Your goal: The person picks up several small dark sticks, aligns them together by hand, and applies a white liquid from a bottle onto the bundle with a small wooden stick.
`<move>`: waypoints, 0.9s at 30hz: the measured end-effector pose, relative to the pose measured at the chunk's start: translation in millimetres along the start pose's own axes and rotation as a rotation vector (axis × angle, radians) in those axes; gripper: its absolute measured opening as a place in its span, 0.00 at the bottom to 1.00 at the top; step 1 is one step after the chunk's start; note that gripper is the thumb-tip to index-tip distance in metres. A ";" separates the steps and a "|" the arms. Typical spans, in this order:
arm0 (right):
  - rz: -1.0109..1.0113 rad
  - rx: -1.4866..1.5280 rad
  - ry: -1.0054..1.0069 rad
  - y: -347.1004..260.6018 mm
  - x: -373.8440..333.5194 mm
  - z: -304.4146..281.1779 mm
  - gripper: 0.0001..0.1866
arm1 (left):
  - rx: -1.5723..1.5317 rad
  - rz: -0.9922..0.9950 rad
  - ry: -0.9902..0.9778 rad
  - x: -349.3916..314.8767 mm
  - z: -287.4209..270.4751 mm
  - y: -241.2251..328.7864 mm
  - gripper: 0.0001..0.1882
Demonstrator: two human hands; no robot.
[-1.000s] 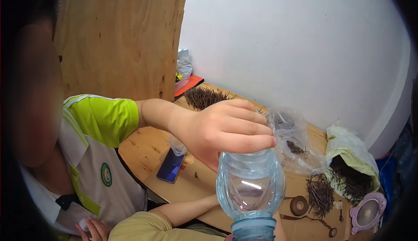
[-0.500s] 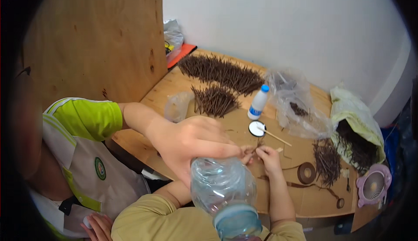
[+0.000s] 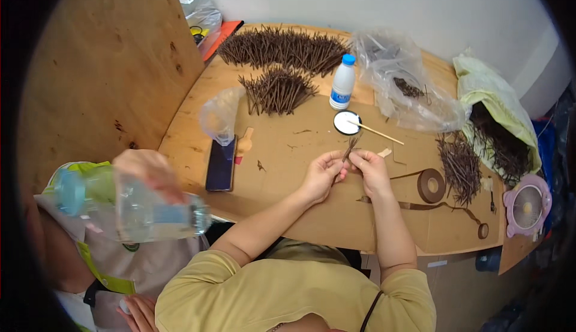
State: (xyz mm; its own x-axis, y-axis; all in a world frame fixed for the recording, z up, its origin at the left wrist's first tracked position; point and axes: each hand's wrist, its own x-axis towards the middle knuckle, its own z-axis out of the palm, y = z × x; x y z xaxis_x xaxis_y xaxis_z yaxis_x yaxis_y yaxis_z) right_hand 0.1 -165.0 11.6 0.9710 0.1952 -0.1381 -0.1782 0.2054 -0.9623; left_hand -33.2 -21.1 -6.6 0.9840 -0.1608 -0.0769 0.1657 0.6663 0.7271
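Observation:
Above the near middle of the cardboard, my left hand [image 3: 324, 176] and my right hand [image 3: 370, 171] meet, both closed on one thin brown twig [image 3: 350, 146] with a branched top. Its lower part passes between the left fingers, while the right fingertips pinch it from the other side. Right of my hands lie a roll of brown tape [image 3: 431, 185] and a loose brown strip [image 3: 414, 205]. Beyond them sits a round black-rimmed dish of white paste [image 3: 347, 122] with a wooden stick [image 3: 378, 132] resting across it.
Another person's hand [image 3: 150, 170], blurred, holds a clear bottle [image 3: 141, 209] at left. A phone [image 3: 221, 165] and plastic cup [image 3: 222, 116] lie nearby. Twig piles [image 3: 279, 90], a white bottle [image 3: 342, 83], a plastic bag [image 3: 402, 80], a sack [image 3: 495, 92] and a fan [image 3: 528, 206] surround the cardboard.
The other person's hand and clear bottle have swung left, away from in front of my arms. My left hand and the phone now show. The whole view has shifted; my hands keep the twig.

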 end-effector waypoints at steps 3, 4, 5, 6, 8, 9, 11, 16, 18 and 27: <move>-0.018 0.063 0.005 1.8 -0.8 -4.3 0.04 | -0.016 -0.033 -0.038 -0.7 9.1 2.9 0.12; -0.015 0.095 0.018 -0.2 -2.5 -2.7 0.04 | 0.002 -0.035 -0.058 0.2 8.3 2.3 0.13; -0.012 0.127 0.031 -4.2 -5.4 0.4 0.04 | 0.021 -0.037 -0.078 1.3 7.4 1.8 0.14; -0.006 0.157 0.045 -7.7 -8.6 1.8 0.04 | 0.036 -0.040 -0.095 1.7 6.2 0.4 0.14; -0.008 0.196 -0.054 -15.2 -13.7 -1.0 0.05 | 0.069 -0.055 -0.090 1.0 8.4 -0.1 0.16; -0.013 0.213 -0.101 -17.1 -14.9 -4.4 0.06 | 0.083 -0.061 -0.092 1.0 12.4 1.1 0.16; -0.001 0.174 -0.059 -14.0 -15.6 -11.9 0.05 | 0.128 -0.081 -0.121 -0.3 21.3 7.6 0.17; -0.094 0.044 0.122 -13.1 -18.1 -11.2 0.05 | 0.562 0.187 -0.158 11.1 25.7 10.4 0.17; -0.106 0.047 0.128 -10.4 -18.1 -15.2 0.05 | 0.523 0.083 -0.216 11.8 23.0 8.2 0.17; -0.129 0.024 0.179 -8.9 -18.9 -15.0 0.05 | 0.630 0.148 -0.099 5.8 25.0 -4.1 0.15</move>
State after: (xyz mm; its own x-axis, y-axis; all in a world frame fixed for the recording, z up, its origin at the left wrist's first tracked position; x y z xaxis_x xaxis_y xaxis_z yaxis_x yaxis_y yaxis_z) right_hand -14.3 -184.9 19.3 0.9984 -0.0071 -0.0557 -0.0524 0.2405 -0.9692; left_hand -29.9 -42.9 7.1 0.9779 -0.1862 0.0955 -0.0704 0.1368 0.9881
